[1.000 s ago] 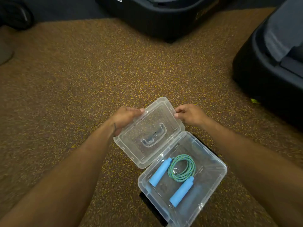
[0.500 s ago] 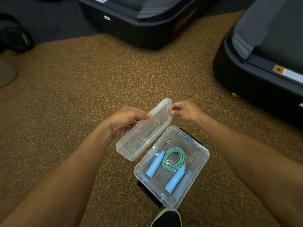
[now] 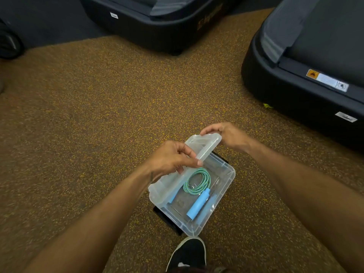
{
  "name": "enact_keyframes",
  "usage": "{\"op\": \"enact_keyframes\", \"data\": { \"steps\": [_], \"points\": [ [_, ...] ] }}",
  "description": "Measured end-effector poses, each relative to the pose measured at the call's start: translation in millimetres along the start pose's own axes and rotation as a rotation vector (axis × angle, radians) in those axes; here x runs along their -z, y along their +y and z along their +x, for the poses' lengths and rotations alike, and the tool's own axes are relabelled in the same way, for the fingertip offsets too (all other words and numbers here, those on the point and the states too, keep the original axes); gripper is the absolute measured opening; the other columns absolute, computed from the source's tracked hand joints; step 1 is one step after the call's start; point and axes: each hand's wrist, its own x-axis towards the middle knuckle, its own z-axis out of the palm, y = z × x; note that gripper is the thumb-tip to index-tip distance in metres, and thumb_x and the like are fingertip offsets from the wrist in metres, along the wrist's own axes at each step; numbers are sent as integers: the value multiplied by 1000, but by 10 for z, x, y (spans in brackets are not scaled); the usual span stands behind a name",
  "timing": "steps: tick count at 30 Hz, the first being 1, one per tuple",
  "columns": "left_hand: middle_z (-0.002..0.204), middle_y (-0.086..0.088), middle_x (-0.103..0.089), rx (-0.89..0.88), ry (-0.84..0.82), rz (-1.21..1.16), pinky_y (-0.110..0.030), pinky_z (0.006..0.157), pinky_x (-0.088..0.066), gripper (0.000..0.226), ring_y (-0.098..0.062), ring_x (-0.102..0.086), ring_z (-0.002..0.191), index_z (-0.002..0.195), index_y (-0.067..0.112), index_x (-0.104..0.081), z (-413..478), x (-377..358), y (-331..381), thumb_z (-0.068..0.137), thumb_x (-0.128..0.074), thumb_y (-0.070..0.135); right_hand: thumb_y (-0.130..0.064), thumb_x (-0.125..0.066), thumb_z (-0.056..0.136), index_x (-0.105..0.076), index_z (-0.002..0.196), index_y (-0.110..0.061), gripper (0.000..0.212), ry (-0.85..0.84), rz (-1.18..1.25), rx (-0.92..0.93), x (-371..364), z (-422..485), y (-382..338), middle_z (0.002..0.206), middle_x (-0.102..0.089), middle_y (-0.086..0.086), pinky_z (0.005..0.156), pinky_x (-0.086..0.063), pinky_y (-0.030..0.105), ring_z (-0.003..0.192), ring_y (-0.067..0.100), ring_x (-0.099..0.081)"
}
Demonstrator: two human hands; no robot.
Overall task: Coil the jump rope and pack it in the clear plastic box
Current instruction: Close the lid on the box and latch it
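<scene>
The clear plastic box (image 3: 226,184) sits on the speckled floor below me. Inside lies the jump rope (image 3: 197,181), its green cord coiled, with one blue handle (image 3: 198,205) plainly visible and the other partly hidden under the lid. The clear lid (image 3: 204,146) stands tilted, nearly on edge, over the box's left side. My left hand (image 3: 169,160) pinches the lid's near long edge. My right hand (image 3: 226,134) grips its far corner.
Two black treadmill bases stand close: one at the top (image 3: 157,26), one at the right (image 3: 305,75). A black shoe (image 3: 189,253) rests on the floor just below the box. A dark flat object lies under the box.
The lid has swung from lying flat open to the left up to a steep tilt over the box. Both hands moved with it toward the box.
</scene>
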Motion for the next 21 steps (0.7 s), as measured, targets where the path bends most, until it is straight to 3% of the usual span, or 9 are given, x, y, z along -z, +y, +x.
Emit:
{"op": "enact_keyframes", "data": {
  "steps": [5,10,12,16,21],
  "points": [
    [60,3,-67,-11,-43,10,-22,51,-49,28,-7,-60,53,88,3,-70,-57,-143,-24,69,-88,15,0,-59,92,-75,112,-13,29,-58,-58,-29,54,-112,-41,125,-70,2,94,-55,32,114,17,-65],
    [67,-1,-72,-41,-1,186,-40,65,-58,31,-15,-65,60,85,13,-70,-102,-351,-185,67,-90,28,-1,-60,92,-74,115,-14,30,-181,5,-147,130,-161,-29,120,-71,2,93,-58,40,109,21,-69],
    [66,5,-72,-81,80,349,-41,70,-58,29,-11,-65,60,82,22,-69,-98,-498,-261,68,-89,38,-1,-59,91,-74,114,-13,30,-156,7,-196,120,-181,-56,115,-73,5,90,-60,42,105,24,-70],
    [76,15,-70,-149,251,602,-36,75,-56,32,-12,-66,81,84,35,-65,-79,-790,-369,69,-77,60,-19,-73,87,-76,104,-16,18,-56,-113,-181,67,-209,-39,98,-77,1,83,-61,40,96,22,-73],
    [91,11,-74,-199,311,723,-34,74,-56,41,-13,-68,86,101,34,-66,-46,-1093,-487,74,-70,64,-18,-79,81,-68,118,-16,38,-8,-174,-245,47,-216,54,106,-72,1,65,-57,26,89,16,-71]
  ]
}}
